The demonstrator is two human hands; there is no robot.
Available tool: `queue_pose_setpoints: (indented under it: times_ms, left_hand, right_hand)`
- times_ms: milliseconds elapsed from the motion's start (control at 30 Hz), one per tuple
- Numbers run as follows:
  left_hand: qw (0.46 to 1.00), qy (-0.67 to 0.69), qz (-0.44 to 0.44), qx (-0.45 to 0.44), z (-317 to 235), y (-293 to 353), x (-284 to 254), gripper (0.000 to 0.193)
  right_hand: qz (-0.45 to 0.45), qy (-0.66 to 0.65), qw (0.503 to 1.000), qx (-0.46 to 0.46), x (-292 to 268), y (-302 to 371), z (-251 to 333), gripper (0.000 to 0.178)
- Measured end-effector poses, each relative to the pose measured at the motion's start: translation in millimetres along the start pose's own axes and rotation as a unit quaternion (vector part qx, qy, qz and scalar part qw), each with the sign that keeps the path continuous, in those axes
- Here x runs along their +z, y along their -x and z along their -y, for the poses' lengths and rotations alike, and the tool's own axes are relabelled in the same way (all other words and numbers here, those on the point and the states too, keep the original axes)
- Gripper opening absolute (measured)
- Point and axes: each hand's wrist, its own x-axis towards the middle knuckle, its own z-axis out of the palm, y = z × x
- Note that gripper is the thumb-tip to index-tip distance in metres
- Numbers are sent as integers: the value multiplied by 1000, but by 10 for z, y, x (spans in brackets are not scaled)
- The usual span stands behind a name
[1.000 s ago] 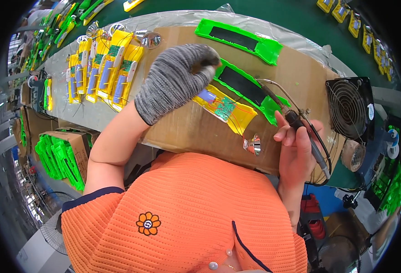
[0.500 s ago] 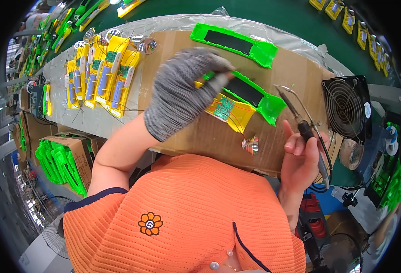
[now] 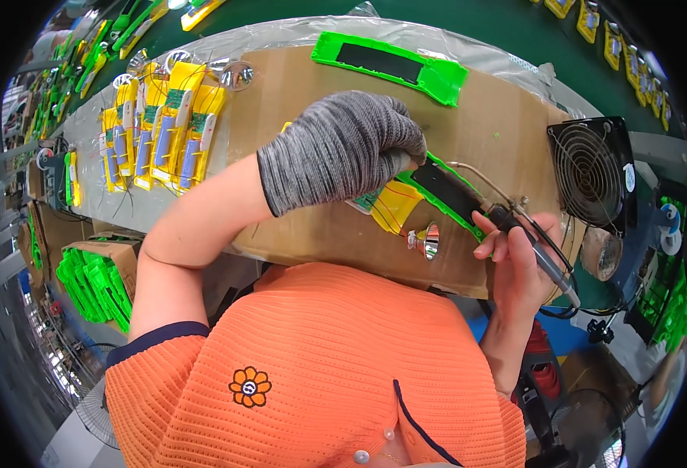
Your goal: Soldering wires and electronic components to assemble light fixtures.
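Observation:
My left hand (image 3: pixel 343 152), in a grey knit glove, is closed on the upper left end of a green plastic casing (image 3: pixel 445 187) with a dark strip inside. The glove hides that end. My bare right hand (image 3: pixel 519 257) grips a soldering iron (image 3: pixel 542 253) with a thin curved metal tube; the iron's front lies over the casing. Right fingertips are close to the casing's lower right end; whether they touch is unclear. Partly under the left hand lies a yellow casing (image 3: pixel 398 207) with a green circuit board and wires, beside a shiny reflector cup (image 3: pixel 424 241).
Another green casing (image 3: pixel 390 66) lies at the cardboard's (image 3: pixel 281 78) far side. Several yellow casings with blue cells (image 3: pixel 164 140) are grouped at left. A black fan (image 3: pixel 591 175) stands at right. A box of green parts (image 3: pixel 97 281) sits lower left.
The near green casing has shifted right and toward me, and its angle is steeper. My left hand moved right with it. The soldering iron came lower, over the casing's right end.

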Motion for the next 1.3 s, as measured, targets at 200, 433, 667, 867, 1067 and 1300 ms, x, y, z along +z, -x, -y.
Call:
queue_pose_setpoints:
  times_ms: [200, 433, 667, 867, 1067, 1300]
  left_hand:
    - [988, -59, 140, -4, -26, -196, -173, 12]
    - [960, -147, 239, -24, -101, -339, -186, 12]
    - [945, -193, 263, -24, -115, -369, -168, 14]
    - [931, -223, 287, -21, -160, -412, -155, 14]
    - [927, -229, 294, -34, -206, -403, -161, 15]
    - [920, -230, 309, -64, -238, -423, -160, 15]
  right_hand:
    - [-18, 2, 999, 51, 46, -25, 66, 13]
    - [-5, 33, 995, 95, 102, -62, 132, 11]
    - [-5, 63, 992, 112, 143, -106, 161, 11]
    - [-7, 65, 991, 114, 147, -109, 159, 12]
    - [-11, 55, 991, 119, 159, -144, 170, 10]
    - [-10, 38, 994, 107, 118, -145, 163, 10]
